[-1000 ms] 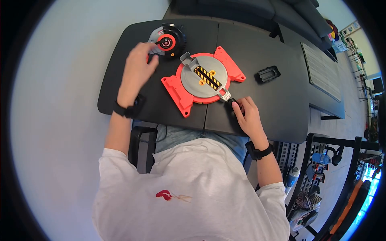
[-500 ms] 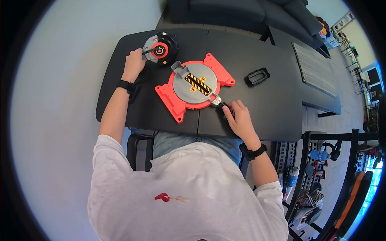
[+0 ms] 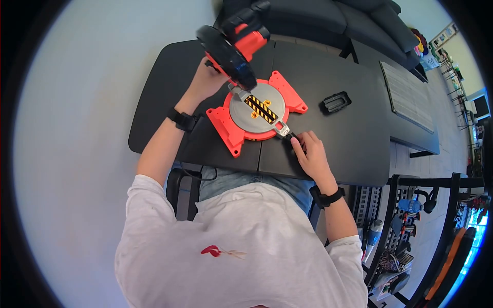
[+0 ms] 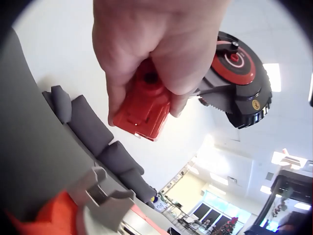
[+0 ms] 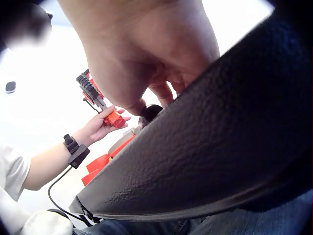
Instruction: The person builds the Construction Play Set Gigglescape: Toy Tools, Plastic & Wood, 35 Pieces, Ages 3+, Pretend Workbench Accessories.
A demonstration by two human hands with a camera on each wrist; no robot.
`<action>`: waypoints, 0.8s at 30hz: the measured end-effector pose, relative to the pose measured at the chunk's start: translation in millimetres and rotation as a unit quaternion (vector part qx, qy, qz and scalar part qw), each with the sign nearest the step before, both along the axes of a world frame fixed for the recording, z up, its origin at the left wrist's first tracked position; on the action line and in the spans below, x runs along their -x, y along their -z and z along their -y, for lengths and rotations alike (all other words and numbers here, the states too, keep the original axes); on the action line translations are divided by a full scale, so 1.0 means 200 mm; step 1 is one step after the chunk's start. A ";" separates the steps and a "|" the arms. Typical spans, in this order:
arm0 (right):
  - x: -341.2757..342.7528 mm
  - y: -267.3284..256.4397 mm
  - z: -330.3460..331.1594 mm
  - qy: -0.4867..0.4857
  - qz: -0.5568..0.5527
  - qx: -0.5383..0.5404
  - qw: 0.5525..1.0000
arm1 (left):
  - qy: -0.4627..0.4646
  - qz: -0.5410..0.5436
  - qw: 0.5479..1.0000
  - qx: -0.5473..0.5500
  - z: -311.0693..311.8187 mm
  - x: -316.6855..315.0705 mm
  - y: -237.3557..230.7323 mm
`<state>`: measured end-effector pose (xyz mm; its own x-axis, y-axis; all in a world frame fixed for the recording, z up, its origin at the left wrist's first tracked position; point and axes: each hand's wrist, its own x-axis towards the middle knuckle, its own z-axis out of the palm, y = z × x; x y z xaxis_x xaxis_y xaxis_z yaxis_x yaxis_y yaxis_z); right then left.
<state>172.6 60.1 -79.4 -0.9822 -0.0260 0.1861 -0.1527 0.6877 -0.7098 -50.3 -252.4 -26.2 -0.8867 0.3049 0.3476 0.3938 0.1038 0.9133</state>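
Note:
A toy miter saw's head (image 3: 226, 57), red with a black round blade guard, is raised above the table's far left part. My left hand (image 3: 205, 82) grips it; in the left wrist view the fingers straddle its red block-shaped end (image 4: 142, 115). Below and to the right sits the saw base (image 3: 224, 126), red with a grey turntable and a yellow-black striped slot. Its upright grey bracket (image 4: 100, 196) stands under the raised head. At the base's near right, my right hand (image 3: 313, 155) pinches the black knob (image 5: 150, 112) on the grey arm.
A black oblong tray-like piece (image 3: 336, 102) lies on the dark table (image 3: 339, 149) to the right. Beyond the table's far edge is a dark sofa (image 3: 308, 20). A black rack (image 3: 393, 205) with bottles and tools stands at the right.
My left hand reached the saw head lying at the table's far left and has lifted and turned it, bringing it rightward toward the base. The right hand stays at the knob.

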 end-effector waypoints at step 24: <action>0.00 0.00 0.00 -0.002 -0.005 -0.013 1.000 | 0.001 0.011 0.987 0.160 -0.04 0.00 -0.01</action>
